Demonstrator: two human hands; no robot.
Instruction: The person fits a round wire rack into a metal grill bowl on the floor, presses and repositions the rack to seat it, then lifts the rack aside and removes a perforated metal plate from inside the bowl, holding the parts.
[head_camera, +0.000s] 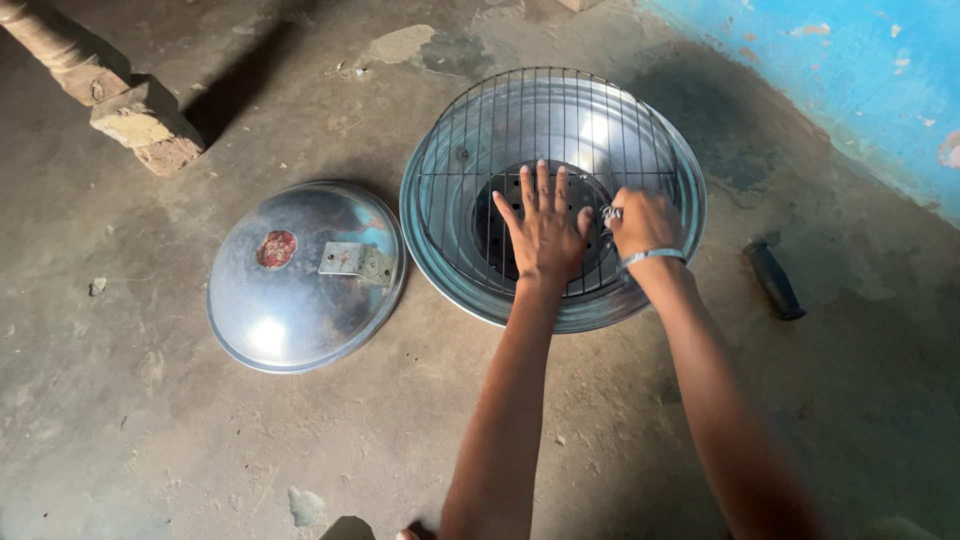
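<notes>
Shiny metal bowl (440, 250), wire grate (550, 120), rough concrete floor (150, 420).

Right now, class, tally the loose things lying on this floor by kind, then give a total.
Metal bowls: 1
Wire racks: 1
Metal lids: 1
Black handles: 1
Bricks: 1
Total: 5

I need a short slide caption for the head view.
Left hand flat on wire grill, right hand gripping it.
</notes>
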